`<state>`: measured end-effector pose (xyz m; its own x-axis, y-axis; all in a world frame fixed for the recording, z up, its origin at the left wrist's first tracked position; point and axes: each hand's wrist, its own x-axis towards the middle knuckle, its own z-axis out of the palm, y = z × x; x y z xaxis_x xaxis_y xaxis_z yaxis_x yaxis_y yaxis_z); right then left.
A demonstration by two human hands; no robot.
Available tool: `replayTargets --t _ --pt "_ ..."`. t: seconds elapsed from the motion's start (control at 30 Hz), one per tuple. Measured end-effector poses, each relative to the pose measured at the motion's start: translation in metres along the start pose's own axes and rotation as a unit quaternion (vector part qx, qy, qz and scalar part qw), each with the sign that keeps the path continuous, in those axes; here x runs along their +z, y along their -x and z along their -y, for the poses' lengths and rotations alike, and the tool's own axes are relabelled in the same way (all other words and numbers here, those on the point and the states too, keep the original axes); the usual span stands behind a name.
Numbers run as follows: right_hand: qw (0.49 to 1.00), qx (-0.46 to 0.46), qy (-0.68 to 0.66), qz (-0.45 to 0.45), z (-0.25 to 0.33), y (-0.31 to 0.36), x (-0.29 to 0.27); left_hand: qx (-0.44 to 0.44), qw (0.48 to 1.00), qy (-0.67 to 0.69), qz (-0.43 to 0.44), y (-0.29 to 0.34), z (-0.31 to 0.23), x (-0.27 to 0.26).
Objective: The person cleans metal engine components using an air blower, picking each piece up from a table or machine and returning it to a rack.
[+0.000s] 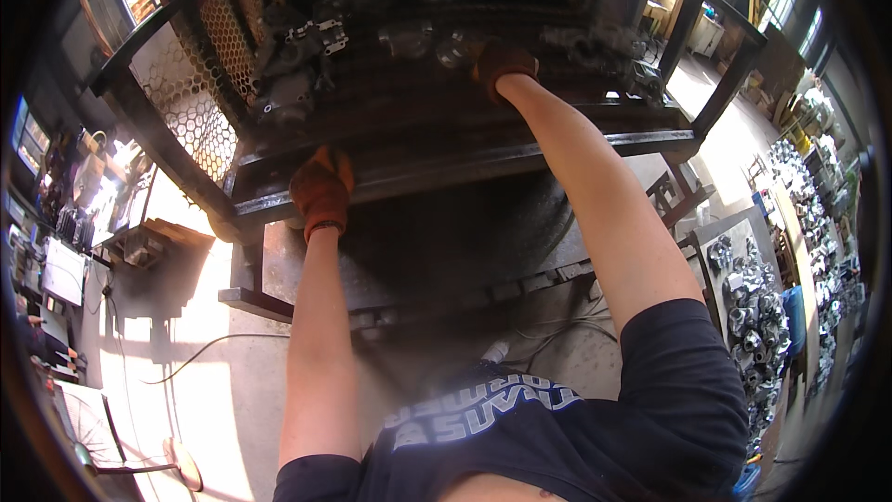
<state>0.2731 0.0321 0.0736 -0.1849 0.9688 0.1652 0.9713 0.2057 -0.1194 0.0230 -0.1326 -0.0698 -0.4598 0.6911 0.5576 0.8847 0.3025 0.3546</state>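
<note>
My left hand (323,188), in an orange-brown work glove, is closed over the front rail (418,173) of a dark metal cage bin. Farther in, my right hand (505,65), gloved alike, reaches over the rail. Its fingers are closed on a small rounded metal casting (454,50); their tips are partly hidden in shadow. Just left of it lies another rounded casting (407,40). A bigger grey casting (290,84) with a bright machined face rests at the bin's left side. More dim castings (595,42) lie to the right.
Honeycomb mesh (190,121) and upright posts side the bin. A bench heaped with castings (754,316) stands close on my right, with more piled beyond. Cables (223,339) cross the floor. At left are a brown carton (163,240) and another person's hand (67,353).
</note>
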Motion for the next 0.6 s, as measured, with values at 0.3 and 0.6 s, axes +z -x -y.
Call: replayTargets --t 0.3,0.6 --pt "0.998 0.050 -0.041 -0.023 -0.010 -0.036 0.023 -0.004 1.000 -0.014 -0.003 0.000 -0.005 -0.002" --pt "0.999 -0.044 -0.005 -0.009 0.013 -0.033 0.022 0.013 0.999 -0.004 -0.035 0.001 0.001 0.005"
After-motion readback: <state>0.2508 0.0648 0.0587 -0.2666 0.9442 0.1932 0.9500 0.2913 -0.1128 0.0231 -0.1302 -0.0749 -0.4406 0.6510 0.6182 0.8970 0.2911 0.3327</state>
